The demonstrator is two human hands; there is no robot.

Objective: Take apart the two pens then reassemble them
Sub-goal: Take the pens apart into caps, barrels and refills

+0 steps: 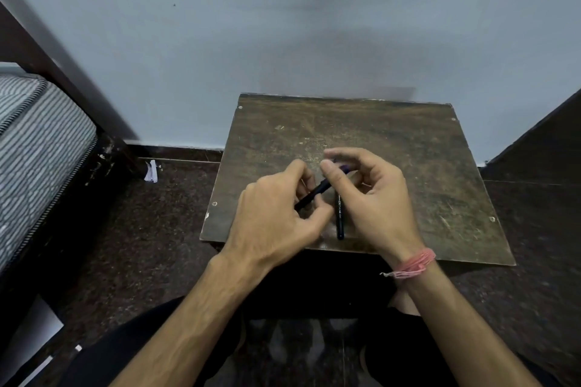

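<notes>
A dark pen point(318, 192) is held slanted above the small wooden table point(424, 166). My left hand point(276, 220) grips its lower barrel. My right hand point(374, 195) pinches its upper end, where a purple-blue bit shows between thumb and fingers. A second dark pen point(340, 220) with white lettering lies flat on the table below my hands, pointing towards the front edge. Its upper end is hidden behind my right thumb.
The worn table stands against a pale wall. A bed with a striped mattress point(37, 148) and dark frame is at the left. A dark piece of furniture point(540, 148) is at the right. A white scrap point(151, 171) lies on the dark floor.
</notes>
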